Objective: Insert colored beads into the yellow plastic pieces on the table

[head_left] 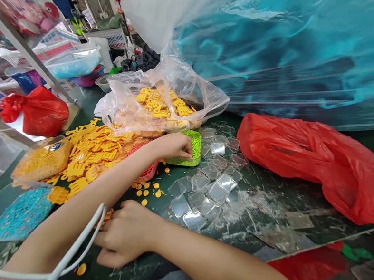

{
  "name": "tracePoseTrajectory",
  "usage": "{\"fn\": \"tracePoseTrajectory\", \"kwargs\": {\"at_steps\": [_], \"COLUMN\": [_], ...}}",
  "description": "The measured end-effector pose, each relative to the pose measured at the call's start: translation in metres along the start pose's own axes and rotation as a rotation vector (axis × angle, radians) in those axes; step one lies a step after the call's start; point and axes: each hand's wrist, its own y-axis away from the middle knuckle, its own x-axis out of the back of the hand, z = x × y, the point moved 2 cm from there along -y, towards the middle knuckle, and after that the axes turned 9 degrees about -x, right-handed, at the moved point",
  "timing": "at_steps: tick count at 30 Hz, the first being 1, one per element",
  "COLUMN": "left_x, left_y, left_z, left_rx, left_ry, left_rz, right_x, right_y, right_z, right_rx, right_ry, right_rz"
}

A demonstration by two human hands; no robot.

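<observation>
Noting the layout, we find the left hand (175, 147) lying nearly flat on a green studded plastic panel (195, 150), apparently steadying it. The right hand (126, 235) curls half-closed; we cannot tell whether it grips anything. Yellow plastic pieces (87, 161) lie heaped left of the left hand, seemingly for reach by both hands.

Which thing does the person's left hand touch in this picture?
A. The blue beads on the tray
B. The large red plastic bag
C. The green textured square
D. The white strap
C. The left hand lies on the green textured square, with its fingers resting on the square's surface.
</observation>
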Motion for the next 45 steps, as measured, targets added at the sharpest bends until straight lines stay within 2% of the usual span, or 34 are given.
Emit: {"fn": "tracePoseTrajectory", "kwargs": {"at_steps": [4,6,11,13,18,21,23,24,26,28,30,32,34,36,38,40,45], "left_x": [0.004,0.006,0.006,0.005,0.002,0.007,0.016,0.021,0.03,0.03,0.017,-0.009,-0.042,-0.073,-0.096,-0.11,-0.12], "left_y": [0.024,0.033,0.027,0.02,0.012,0.016,0.029,0.04,0.071,0.113,0.159,0.202,0.236,0.259,0.271,0.276,0.276], "left_z": [0.005,0.009,0.015,0.016,0.014,0.015,0.022,0.028,0.044,0.062,0.077,0.086,0.088,0.087,0.086,0.085,0.08], "left_rx": [0.035,0.087,0.184,0.204,0.211,0.211,0.209,0.198,0.163,0.172,0.274,0.421,0.542,0.575,0.56,0.538,0.513], "left_ry": [-0.036,-0.08,-0.152,-0.151,-0.152,-0.151,-0.152,-0.144,-0.103,-0.041,-0.013,0.01,0.062,0.107,0.119,0.102,0.068], "left_rz": [0.21,0.263,0.076,0.034,0.012,0.043,0.133,0.221,0.476,0.717,0.859,0.904,0.854,0.786,0.723,0.687,0.694], "right_x": [0.0,-0.003,-0.015,-0.016,-0.015,-0.014,-0.013,-0.013,-0.011,-0.009,-0.009,-0.01,-0.012,-0.013,-0.014,-0.015,-0.018], "right_y": [0.001,0.0,-0.001,-0.001,-0.001,-0.001,0.0,0.0,0.0,0.001,0.001,0.001,0.001,0.001,0.002,0.003,0.004], "right_z": [-0.001,-0.001,0.001,0.003,0.006,0.007,0.008,0.008,0.009,0.009,0.01,0.011,0.013,0.014,0.014,0.013,0.007], "right_rx": [0.015,0.028,0.082,0.103,0.138,0.134,0.13,0.128,0.114,0.086,0.059,0.042,0.028,0.01,-0.004,-0.009,0.001], "right_ry": [0.036,0.05,0.072,0.082,0.115,0.108,0.091,0.077,0.048,0.031,0.02,0.002,-0.026,-0.052,-0.084,-0.117,-0.145], "right_rz": [0.022,0.029,0.063,0.084,0.099,0.074,0.062,0.064,0.075,0.087,0.099,0.121,0.149,0.174,0.189,0.185,0.154]}}
